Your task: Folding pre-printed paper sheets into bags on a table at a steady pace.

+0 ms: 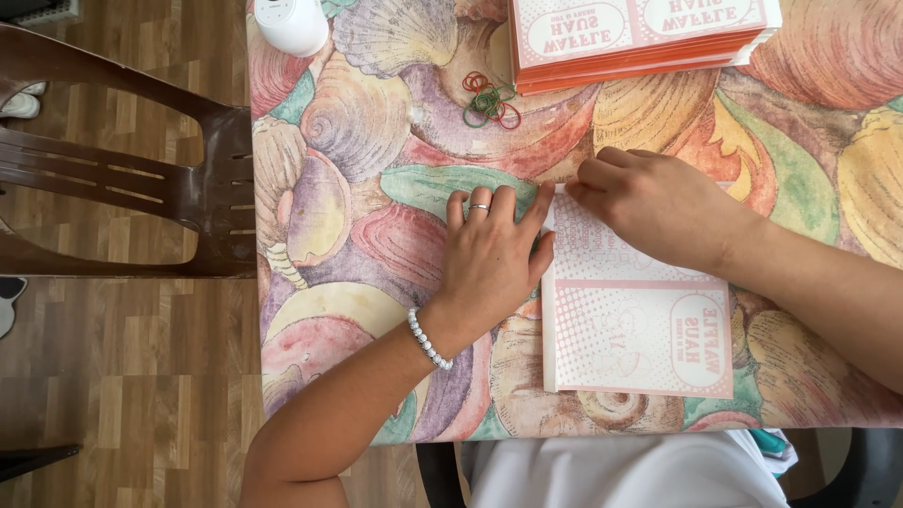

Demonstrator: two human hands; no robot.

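Observation:
A flat pink and white printed paper sheet (pixel 640 325) lies on the shell-patterned tablecloth (pixel 376 141) in front of me. My left hand (pixel 489 259), with a ring and a white bead bracelet, rests palm down at the sheet's left edge, fingers spread flat. My right hand (pixel 649 202) presses its fingertips on the sheet's top left corner, next to my left index finger. Neither hand grips anything.
A stack of orange and pink flat printed sheets (pixel 640 38) sits at the far edge. A small pile of red and green rubber bands (pixel 489 99) lies near it. A white round container (pixel 292 23) stands at the far left corner. A brown chair (pixel 141 179) is left of the table.

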